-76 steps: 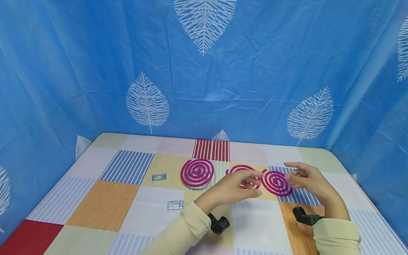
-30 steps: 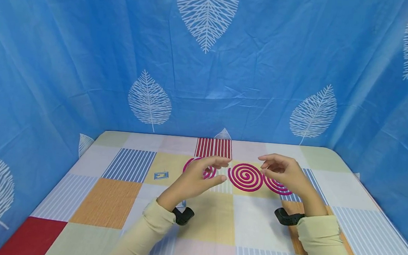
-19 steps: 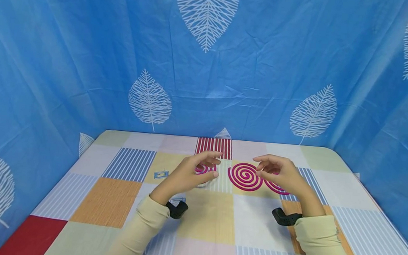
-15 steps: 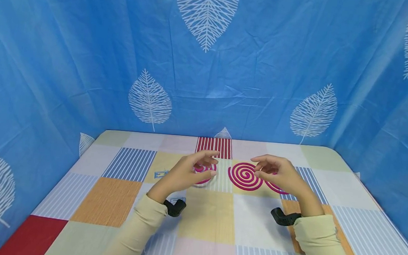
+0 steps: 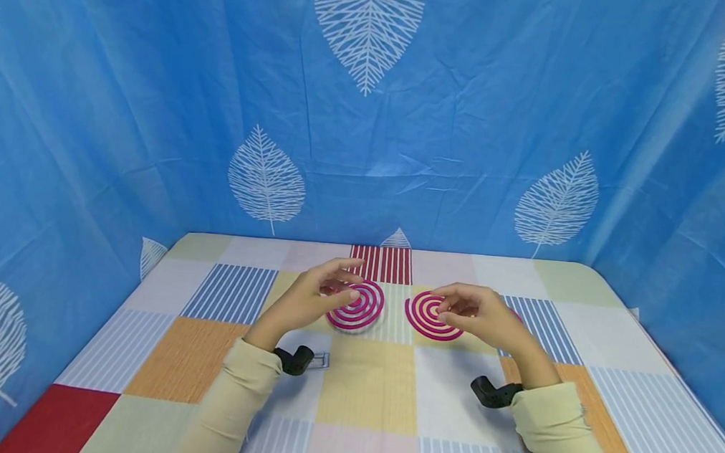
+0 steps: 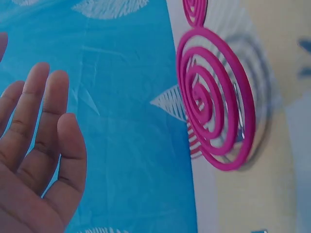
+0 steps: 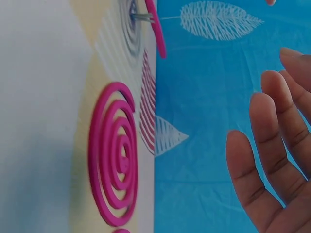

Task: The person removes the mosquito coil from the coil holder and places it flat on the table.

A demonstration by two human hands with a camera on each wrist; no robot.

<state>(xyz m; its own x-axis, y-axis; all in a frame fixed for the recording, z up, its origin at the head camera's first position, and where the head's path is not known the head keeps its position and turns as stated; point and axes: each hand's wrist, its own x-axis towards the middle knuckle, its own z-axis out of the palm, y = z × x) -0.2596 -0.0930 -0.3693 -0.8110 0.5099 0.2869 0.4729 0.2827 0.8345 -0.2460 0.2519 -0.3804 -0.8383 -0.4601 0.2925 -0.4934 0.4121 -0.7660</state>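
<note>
My left hand [image 5: 312, 295] hovers with loosely bent fingers beside the left magenta mosquito coil [image 5: 383, 302], holding nothing. In the right wrist view this coil [image 7: 156, 31] sits raised on a small metal stand [image 7: 142, 17], and its shadow falls on the cloth below. My right hand [image 5: 480, 314], also holding nothing, is over the middle mosquito coil [image 5: 420, 312], thumb and fingers overlapping its right side. That coil [image 7: 94, 155] lies flat on the table in the right wrist view. Most of a third coil [image 5: 515, 315] is hidden behind the right hand.
A flat metal coil stand [image 5: 321, 359] lies near the left wrist, partly covered by the black wrist camera [image 5: 295, 359]. A patchwork cloth [image 5: 368, 385] covers the table. Blue curtains [image 5: 446, 155] with white leaf prints enclose the back and sides.
Both hands have moved left: the left from over the middle coil to beside the left one, the right from the right coil to the middle one. The left hand now hides the farther metal stand.
</note>
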